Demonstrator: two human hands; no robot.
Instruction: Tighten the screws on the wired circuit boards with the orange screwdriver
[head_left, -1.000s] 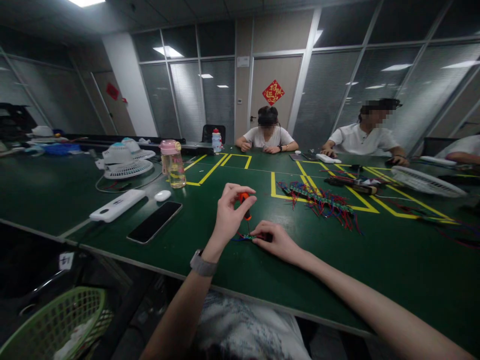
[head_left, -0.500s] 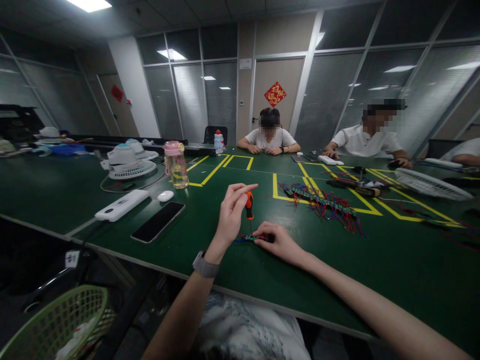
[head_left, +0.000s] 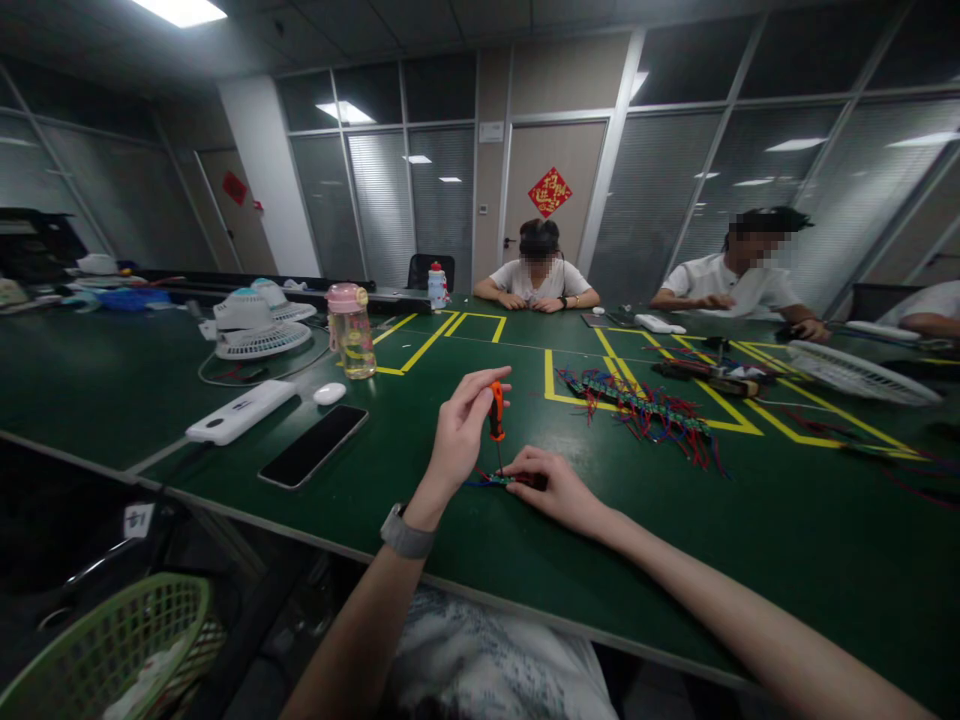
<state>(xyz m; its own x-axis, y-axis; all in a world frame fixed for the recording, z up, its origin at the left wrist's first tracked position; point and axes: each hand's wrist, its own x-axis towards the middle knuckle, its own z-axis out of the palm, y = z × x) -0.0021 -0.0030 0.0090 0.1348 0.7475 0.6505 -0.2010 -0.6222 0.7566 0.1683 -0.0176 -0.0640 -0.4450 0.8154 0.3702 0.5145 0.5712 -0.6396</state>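
Observation:
My left hand (head_left: 463, 425) is closed around the handle of an orange and black screwdriver (head_left: 496, 412), with some fingers stretched out past its top. The screwdriver stands upright, its tip down on a small green circuit board (head_left: 499, 480) with red and blue wires. With thumb and fingertips pressed together, my right hand (head_left: 551, 487) grips the board's right end against the green table (head_left: 420, 400). The fingers partly hide that end of the board and its wires. Further right lies a long row of similar wired boards (head_left: 645, 402).
Left of my hands lie a black phone (head_left: 315, 447), a white power bank-like device (head_left: 241, 411) and a small white case (head_left: 329, 394). A pink-lidded bottle (head_left: 351, 335) and white fans (head_left: 255, 325) stand behind. Two people sit across the table. A green basket (head_left: 112, 640) is below the edge.
The screwdriver's handle has turned slightly in my left hand, whose fingers have shifted. My right hand keeps its grip on the board. One person across has raised a hand.

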